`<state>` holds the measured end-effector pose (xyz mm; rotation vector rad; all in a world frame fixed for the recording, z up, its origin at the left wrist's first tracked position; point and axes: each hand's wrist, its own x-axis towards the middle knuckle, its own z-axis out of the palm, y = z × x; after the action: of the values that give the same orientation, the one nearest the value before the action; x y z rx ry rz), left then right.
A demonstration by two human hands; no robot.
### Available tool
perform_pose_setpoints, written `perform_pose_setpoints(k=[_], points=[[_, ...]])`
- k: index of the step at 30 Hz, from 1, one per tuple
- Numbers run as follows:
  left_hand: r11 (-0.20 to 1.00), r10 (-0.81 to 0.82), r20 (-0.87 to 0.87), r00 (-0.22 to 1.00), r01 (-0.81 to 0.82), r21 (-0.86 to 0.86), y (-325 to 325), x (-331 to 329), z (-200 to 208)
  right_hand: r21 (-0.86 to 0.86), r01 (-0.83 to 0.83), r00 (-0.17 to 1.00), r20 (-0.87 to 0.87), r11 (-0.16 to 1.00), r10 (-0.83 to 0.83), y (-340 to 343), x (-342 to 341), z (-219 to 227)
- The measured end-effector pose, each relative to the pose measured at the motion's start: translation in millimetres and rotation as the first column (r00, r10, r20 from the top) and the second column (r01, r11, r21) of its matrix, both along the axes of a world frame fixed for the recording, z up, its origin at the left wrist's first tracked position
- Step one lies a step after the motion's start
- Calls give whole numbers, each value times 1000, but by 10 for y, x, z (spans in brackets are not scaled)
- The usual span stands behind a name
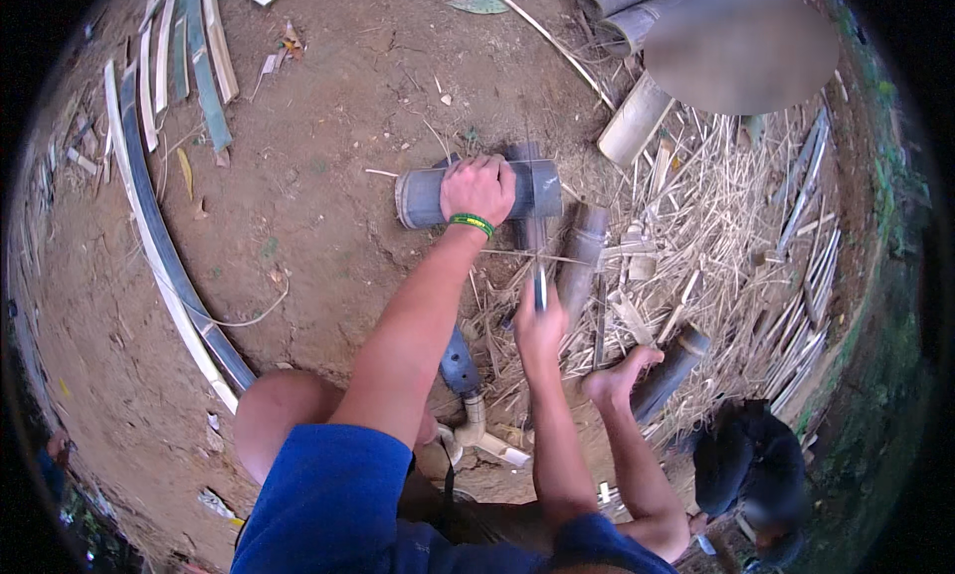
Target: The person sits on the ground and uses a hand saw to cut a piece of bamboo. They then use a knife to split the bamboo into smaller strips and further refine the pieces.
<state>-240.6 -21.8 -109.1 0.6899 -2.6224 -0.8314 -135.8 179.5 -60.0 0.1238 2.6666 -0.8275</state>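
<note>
A thick dark bamboo section (423,198) lies crosswise on the ground in front of me, resting over another dark bamboo piece (529,234). My left hand (477,188), with a green and yellow band at the wrist, presses down on top of the section, fingers curled over its far side. In my right hand (541,320) is the handle of a hand saw (538,261). Its thin blade, seen edge-on, runs away from me across the section near the right end. How deep the blade sits in the bamboo I cannot tell.
A brownish bamboo piece (585,234) lies right of the saw, with another (672,373) by my bare foot. Shavings (726,206) cover the right side. Long split strips (149,221) curve along the left. A person in dark clothes (746,465) is at the lower right.
</note>
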Motion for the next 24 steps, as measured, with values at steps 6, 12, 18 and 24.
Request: perform_pose_setpoints(k=[6, 12, 18, 24], points=[[997, 53, 168, 984, -62, 48, -64, 90, -11, -64, -139, 979, -160, 988, 128, 201, 382, 377], [995, 36, 235, 971, -57, 83, 93, -102, 67, 66, -54, 987, -147, 996, 63, -349, -467, 171], [997, 65, -2, 998, -65, 32, -30, 76, -89, 3, -147, 988, -46, 989, 147, 462, 472, 486], [994, 87, 195, 977, -97, 41, 72, -175, 61, 94, -108, 986, -117, 990, 118, -251, -553, 144]])
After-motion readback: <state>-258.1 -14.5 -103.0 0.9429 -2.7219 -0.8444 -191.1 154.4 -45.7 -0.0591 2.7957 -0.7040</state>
